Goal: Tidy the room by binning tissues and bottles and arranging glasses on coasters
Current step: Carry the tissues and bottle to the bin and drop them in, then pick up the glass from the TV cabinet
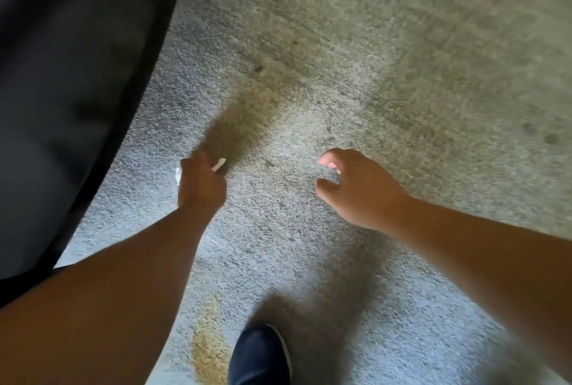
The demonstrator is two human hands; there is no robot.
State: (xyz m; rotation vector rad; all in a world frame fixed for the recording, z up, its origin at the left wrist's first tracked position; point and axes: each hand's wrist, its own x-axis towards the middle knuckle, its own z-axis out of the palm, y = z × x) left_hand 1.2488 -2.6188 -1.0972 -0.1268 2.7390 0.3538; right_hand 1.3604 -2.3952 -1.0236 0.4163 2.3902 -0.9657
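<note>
Crumpled white paper tissue [218, 165] clenched in left hand [201, 185], above speckled grey carpet [387, 69].
White scraps poking out on both sides of the closed fist, close to the visible carpet's left edge beside a dark padded piece of furniture [62, 81]. Right hand [356, 189] just to the right, apart from the tissue, fingers loosely curled around nothing, thumb and forefinger narrowly parted. Toward the carpet's near edge, a dark navy shoe with pale sole rim [260, 356] next to a yellowish stain [209, 350].

Carpet [371, 44]: rough, matt pile. Tissue [218, 164]: thin white paper. Dark furniture [62, 75]: smooth, matt covering. Shoe [258, 356]: matt upper.
</note>
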